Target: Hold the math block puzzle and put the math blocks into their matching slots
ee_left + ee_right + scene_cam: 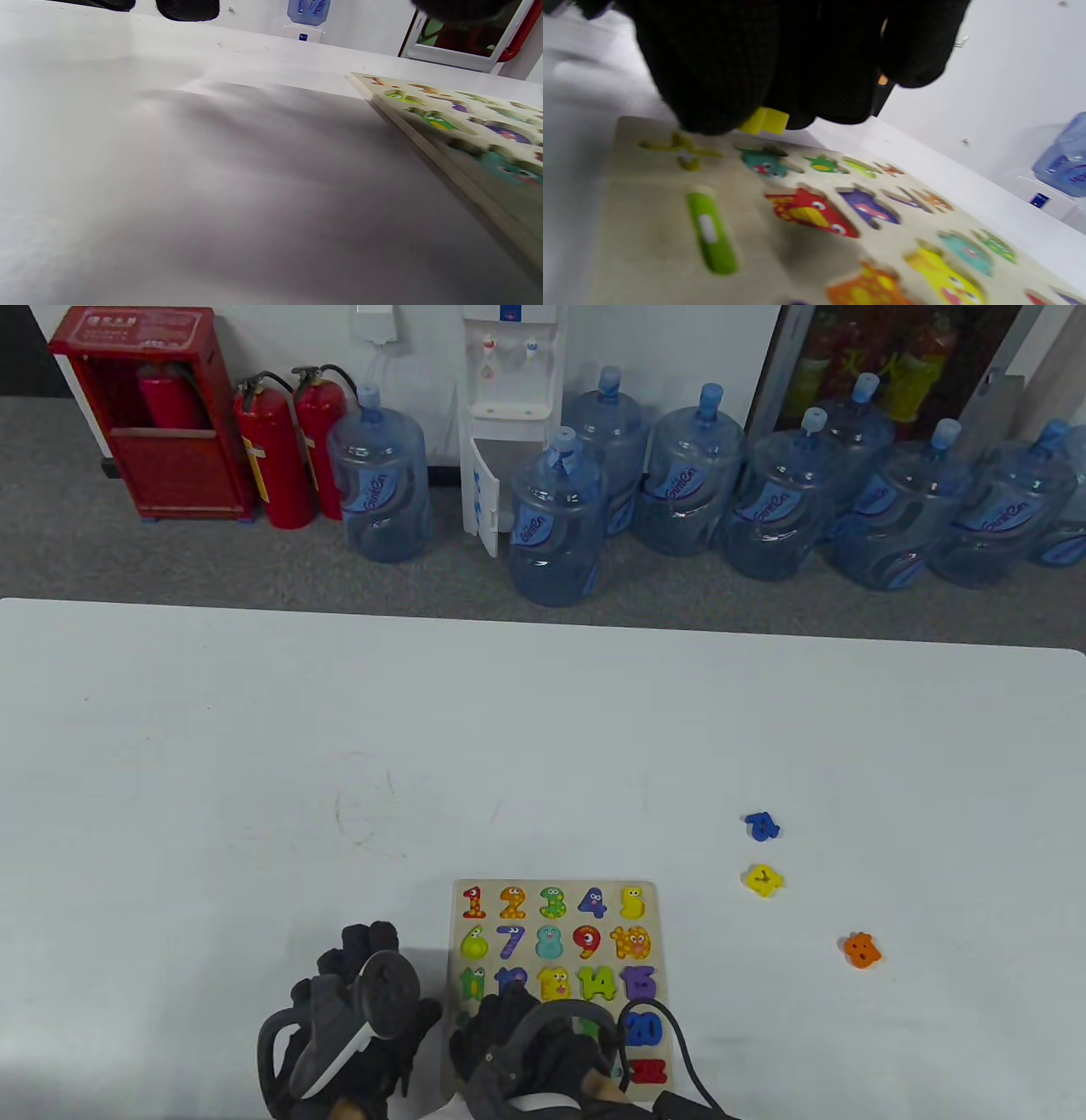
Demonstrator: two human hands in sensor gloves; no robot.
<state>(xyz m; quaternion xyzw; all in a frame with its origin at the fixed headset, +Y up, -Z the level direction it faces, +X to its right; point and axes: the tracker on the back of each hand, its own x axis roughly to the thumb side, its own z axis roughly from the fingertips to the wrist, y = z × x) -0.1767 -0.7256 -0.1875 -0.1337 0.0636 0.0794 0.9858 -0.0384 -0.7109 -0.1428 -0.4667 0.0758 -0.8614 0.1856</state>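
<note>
The wooden number puzzle board lies near the table's front edge, most slots filled with coloured numbers. My right hand hovers over the board's lower rows. In the right wrist view its fingers pinch a small yellow block just above the board. My left hand rests on the table just left of the board, fingers stretched forward and holding nothing. The left wrist view shows the board's side edge at the right. Loose blue, yellow and orange blocks lie to the right.
The white table stretches bare to the left and behind the board. Beyond its far edge stand several water bottles, a water dispenser and fire extinguishers on the floor.
</note>
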